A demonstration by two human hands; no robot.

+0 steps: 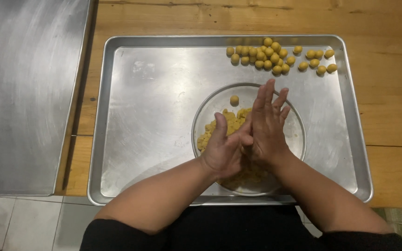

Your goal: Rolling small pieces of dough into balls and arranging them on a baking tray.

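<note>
My left hand point(223, 151) and my right hand point(268, 123) are pressed palm to palm above a round metal bowl point(298, 139). The right hand's fingers are spread and point away from me. Whatever lies between the palms is hidden. Yellow dough point(229, 122) is heaped in the bowl's left part, and one small yellow ball point(234, 100) sits alone near the bowl's far rim. The bowl stands on a large metal baking tray point(154, 107). Several small yellow dough balls point(275, 58) are clustered at the tray's far right corner.
The tray rests on a wooden table point(391, 93). A steel-topped surface point(24, 93) adjoins the table on the left. Tiled floor point(29, 223) shows at the lower left.
</note>
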